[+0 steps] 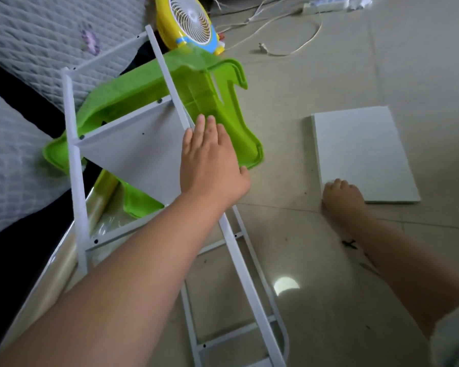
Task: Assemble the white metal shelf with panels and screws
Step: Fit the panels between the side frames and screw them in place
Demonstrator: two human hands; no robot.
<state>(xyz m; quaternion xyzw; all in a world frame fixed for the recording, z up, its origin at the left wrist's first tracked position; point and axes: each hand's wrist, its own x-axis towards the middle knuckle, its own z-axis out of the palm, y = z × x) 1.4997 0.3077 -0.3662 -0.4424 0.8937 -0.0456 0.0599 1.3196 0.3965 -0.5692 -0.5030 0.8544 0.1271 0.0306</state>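
While the left hand (210, 160) rests flat, fingers straight, on the white metal shelf frame (154, 144), right hand (341, 194) grips loose white rectangular panel (363, 152), tiled floor (316, 260).

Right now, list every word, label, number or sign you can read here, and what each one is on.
None can be read.
White panel on the floor: blank.
Shelf frame: no markings, only screw holes.
Yellow fan: no legible text.
Green plastic stool: plain.
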